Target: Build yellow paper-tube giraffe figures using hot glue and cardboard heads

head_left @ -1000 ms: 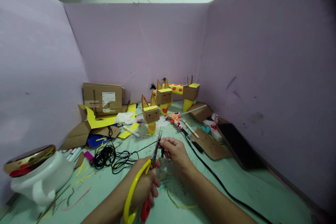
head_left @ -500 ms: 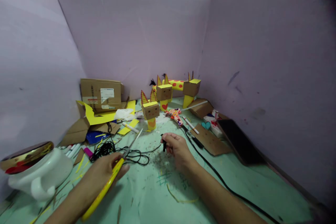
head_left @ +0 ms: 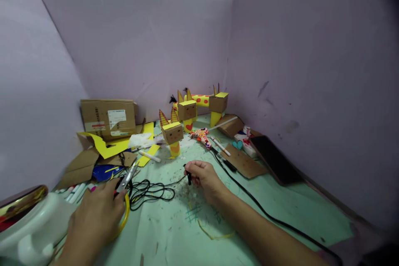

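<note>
My left hand (head_left: pixel 96 212) is closed around a pair of scissors (head_left: pixel 127 178) with a yellow handle, its blades pointing up and away. Between the fingertips of my right hand (head_left: pixel 204 178) is a small bundle of black cord (head_left: pixel 188 176), pinched and hanging down. A strand runs from it leftward to a loose tangle of black cord (head_left: pixel 149 193) on the green table. Just beyond my right hand stands a cardboard-headed animal figure (head_left: pixel 173 134) with striped ears and a yellow body. Two similar figures, one in the middle (head_left: pixel 187 111) and one at right (head_left: pixel 218 103), stand behind it.
A patterned glue gun (head_left: pixel 202 136) trails a black cable (head_left: pixel 258 203) along the right side. A phone (head_left: pixel 276 160) leans near the right wall. Cardboard and yellow paper scraps (head_left: pixel 109 147) lie at left before a cardboard box (head_left: pixel 109 118). A white mug (head_left: pixel 40 224) stands front left.
My left hand has moved left and turned, so the scissors now sit lower beside the cord tangle. My right hand still pinches the bundle. The view has swung slightly right.
</note>
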### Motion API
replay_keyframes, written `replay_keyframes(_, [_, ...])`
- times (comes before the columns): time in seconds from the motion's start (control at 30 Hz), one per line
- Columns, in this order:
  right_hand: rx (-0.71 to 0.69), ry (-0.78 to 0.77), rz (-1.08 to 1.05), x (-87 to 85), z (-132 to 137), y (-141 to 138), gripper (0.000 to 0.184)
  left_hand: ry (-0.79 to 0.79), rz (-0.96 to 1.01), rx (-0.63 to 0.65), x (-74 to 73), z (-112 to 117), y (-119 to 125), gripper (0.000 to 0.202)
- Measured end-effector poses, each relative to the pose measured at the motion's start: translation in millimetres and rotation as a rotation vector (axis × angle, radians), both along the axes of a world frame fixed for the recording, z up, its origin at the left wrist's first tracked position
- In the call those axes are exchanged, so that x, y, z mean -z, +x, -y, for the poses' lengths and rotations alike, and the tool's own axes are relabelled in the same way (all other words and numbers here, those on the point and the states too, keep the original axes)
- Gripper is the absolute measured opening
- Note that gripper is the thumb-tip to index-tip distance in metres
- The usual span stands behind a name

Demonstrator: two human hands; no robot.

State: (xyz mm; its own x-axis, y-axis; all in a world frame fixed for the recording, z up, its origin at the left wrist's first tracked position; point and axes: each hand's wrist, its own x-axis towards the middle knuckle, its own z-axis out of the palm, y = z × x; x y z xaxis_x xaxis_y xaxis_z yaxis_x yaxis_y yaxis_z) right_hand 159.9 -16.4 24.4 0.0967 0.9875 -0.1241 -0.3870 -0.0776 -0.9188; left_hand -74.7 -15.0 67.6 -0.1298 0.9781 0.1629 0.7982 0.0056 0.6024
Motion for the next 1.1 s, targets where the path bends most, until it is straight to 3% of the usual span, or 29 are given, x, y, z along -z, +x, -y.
replay_keyframes(0.07, [-0.077, -0.011, -0.015, -0.9, 2, -1, 0.014, 0.125, 0.073, 0.072, -8.4, 2, 28, 0.019])
replay_keyframes(0.13, [-0.179, -0.027, -0.026, -0.8, 3, -3, 0.013, 0.089, 0.335, 0.215, -5.5, 1, 58, 0.021])
replay_keyframes(0.2, [-0.255, -0.044, -0.022, 0.5, 4, -3, 0.012, 0.11, 0.59, 0.203, 8.6, 0, 83, 0.027])
replay_keyframes(0.3, [-0.28, -0.059, 0.011, 4.1, 5, -4, 0.009, 0.042, 0.747, 0.158, 35.7, 1, 101, 0.032])
replay_keyframes(0.4, [-0.301, -0.051, 0.038, 7.4, 5, -3, 0.008, 0.014, 0.804, 0.227, 48.6, 10, 100, 0.032])
replay_keyframes(0.57, [-0.424, 0.012, 0.041, 8.1, 7, 0, 0.01, -0.015, 0.801, 0.353, 43.5, 21, 97, 0.04])
replay_keyframes(0.73, [-0.433, 0.026, -0.023, 4.9, 7, 5, 0.01, -0.071, 0.878, 0.499, 45.5, 15, 94, 0.038])
replay_keyframes(0.87, [-0.464, 0.04, -0.099, 4.7, 7, 6, 0.011, -0.133, 0.968, 0.52, 47.0, 12, 91, 0.036])
replay_keyframes(1.1, [-0.472, -0.028, -0.084, 4.1, 7, 6, 0.01, -0.148, 0.915, 0.468, 39.2, 11, 93, 0.027])
